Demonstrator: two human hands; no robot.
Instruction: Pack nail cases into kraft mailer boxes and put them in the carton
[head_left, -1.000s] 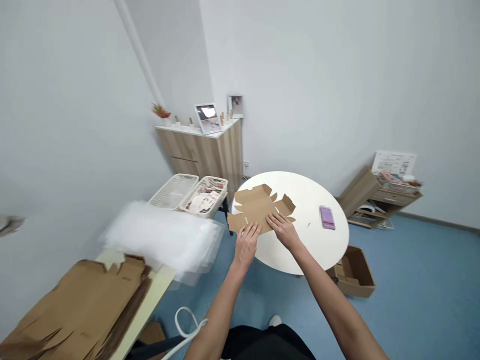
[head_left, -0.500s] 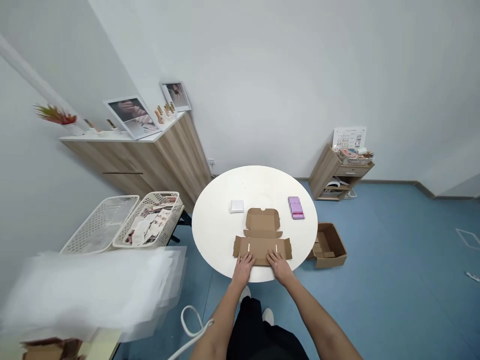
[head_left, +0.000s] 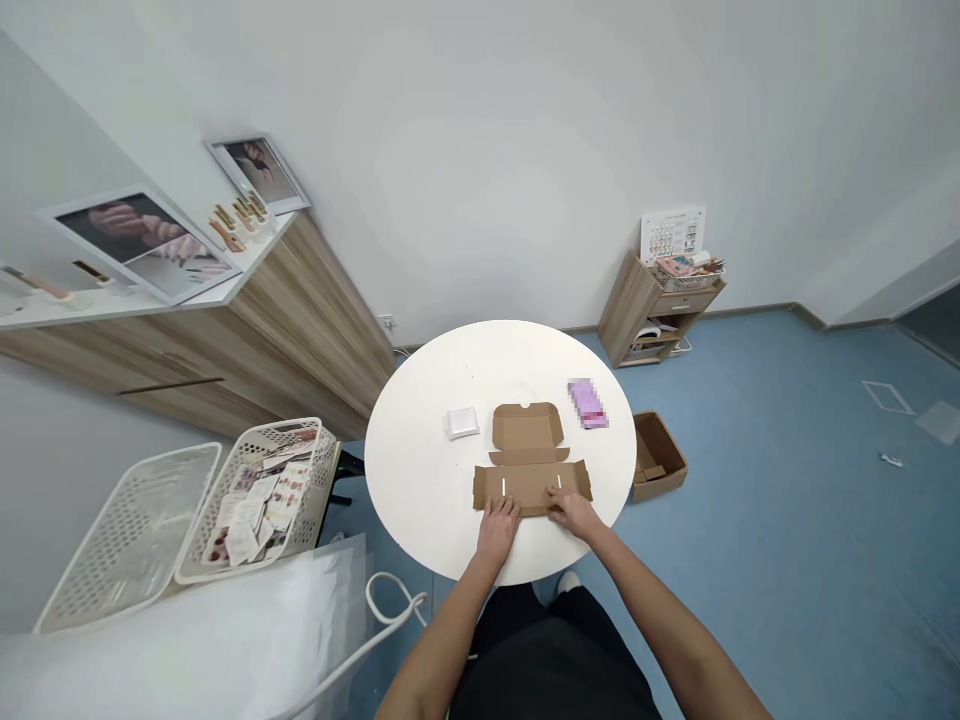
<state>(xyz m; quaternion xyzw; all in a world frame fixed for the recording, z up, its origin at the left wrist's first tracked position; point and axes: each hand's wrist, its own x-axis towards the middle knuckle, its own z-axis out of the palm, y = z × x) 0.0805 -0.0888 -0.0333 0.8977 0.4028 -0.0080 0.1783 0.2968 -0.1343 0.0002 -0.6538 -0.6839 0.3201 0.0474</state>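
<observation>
Keep unfolded brown cardboard box blank (head_left: 532,478) straight, just inside near edge of round white bench (head_left: 420,500); steady with left grip (head_left: 500,524), spread loosely upon near strip; press evenly with right grip (head_left: 573,510), curled at right half; cannot tell whether pinching.

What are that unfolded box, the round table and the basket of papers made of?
The unfolded box looks like matt brown cardboard, with clear folds and cut slots. The round table has a smooth white top, maybe laminate or paint; I can't tell which. The basket seems white plastic, fairly smooth, going by its regular moulded holes.
</observation>
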